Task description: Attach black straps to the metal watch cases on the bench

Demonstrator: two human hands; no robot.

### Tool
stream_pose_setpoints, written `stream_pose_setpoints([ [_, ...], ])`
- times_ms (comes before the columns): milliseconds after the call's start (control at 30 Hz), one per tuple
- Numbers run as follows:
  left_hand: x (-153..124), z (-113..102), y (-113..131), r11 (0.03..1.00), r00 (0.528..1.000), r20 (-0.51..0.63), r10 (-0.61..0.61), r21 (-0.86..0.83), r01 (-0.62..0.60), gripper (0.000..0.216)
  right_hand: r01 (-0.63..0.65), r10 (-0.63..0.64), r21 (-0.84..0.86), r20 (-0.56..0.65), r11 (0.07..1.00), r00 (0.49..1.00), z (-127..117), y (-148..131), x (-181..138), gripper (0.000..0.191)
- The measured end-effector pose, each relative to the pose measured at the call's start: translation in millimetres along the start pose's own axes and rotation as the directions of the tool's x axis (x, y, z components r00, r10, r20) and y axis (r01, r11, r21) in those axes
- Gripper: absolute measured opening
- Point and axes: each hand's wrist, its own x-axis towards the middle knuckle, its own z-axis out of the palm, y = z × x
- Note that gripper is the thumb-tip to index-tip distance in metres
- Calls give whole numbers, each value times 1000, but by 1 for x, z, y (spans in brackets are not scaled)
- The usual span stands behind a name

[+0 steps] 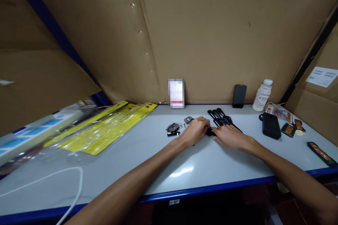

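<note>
We see both hands meet at the middle of a pale grey surface [200,168], closing on a small black part [210,132] that lies between them. The left hand [195,130] curls its fingers around the part's near end, and the right hand [230,135] lies flatter, fingertips pressed to the other end; how firmly either one grips we cannot tell, for the part is mostly hidden. Just behind the right hand, a bunch of black-handled tools [220,117] fans out, touching or nearly touching the knuckles, likely kept within easy reach. Two small grey metal pieces [173,128] sit just left of the left hand.

Yellow plastic packaging sleeves [105,130] lie stacked at the far left, beside a white cable [75,190] that trails off the blue front edge. Against the back wall stand a dark phone [239,96] and a white drink bottle [262,95], propped upright out of the way. A black pouch [271,125] and small snack packets [289,129] rest to the right. Brown cardboard sheets [211,31] wall the bench in on all sides.
</note>
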Motion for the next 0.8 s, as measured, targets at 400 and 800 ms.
stream_pose_setpoints([
  [400,-1,5,2,994,999,-44,8,-105,-13,17,-7,7,-15,4,1000,1000,-2,-1,-1,28],
  [800,-2,4,4,992,997,-56,45,-112,-51,25,11,-11,10,-20,1000,1000,0,1,0,29],
])
